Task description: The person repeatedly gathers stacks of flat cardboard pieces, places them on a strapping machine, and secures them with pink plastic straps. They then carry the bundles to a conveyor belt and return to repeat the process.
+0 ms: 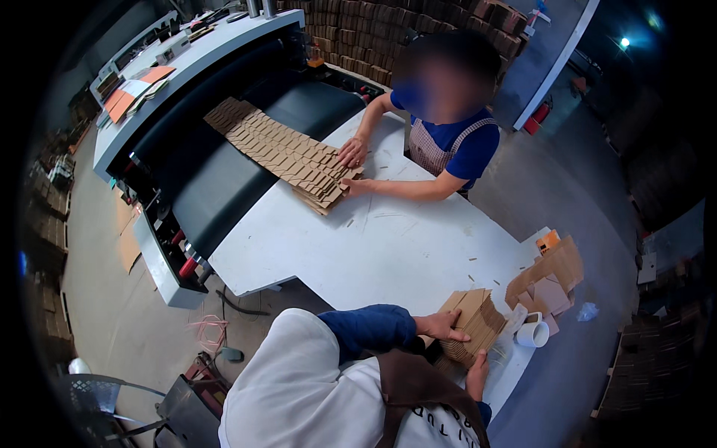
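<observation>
A thick stack of brown cardboard pieces stands at the table's near right end, between my two hands. My left hand is closed on its left side, with the thumb over the face of the stack. Lower down, my right hand grips the bottom edge, its fingers partly hidden. Just right of the stack are a white mug and an open carton of cardboard scraps. Across the white table, a co-worker in a blue shirt rests both hands on a layered run of die-cut cardboard.
The cardboard run extends onto the dark belt of a large white-framed machine at the left. Small cardboard scraps dot the tabletop. Tall stacks of cardboard line the back. A stool and cables are on the floor at lower left.
</observation>
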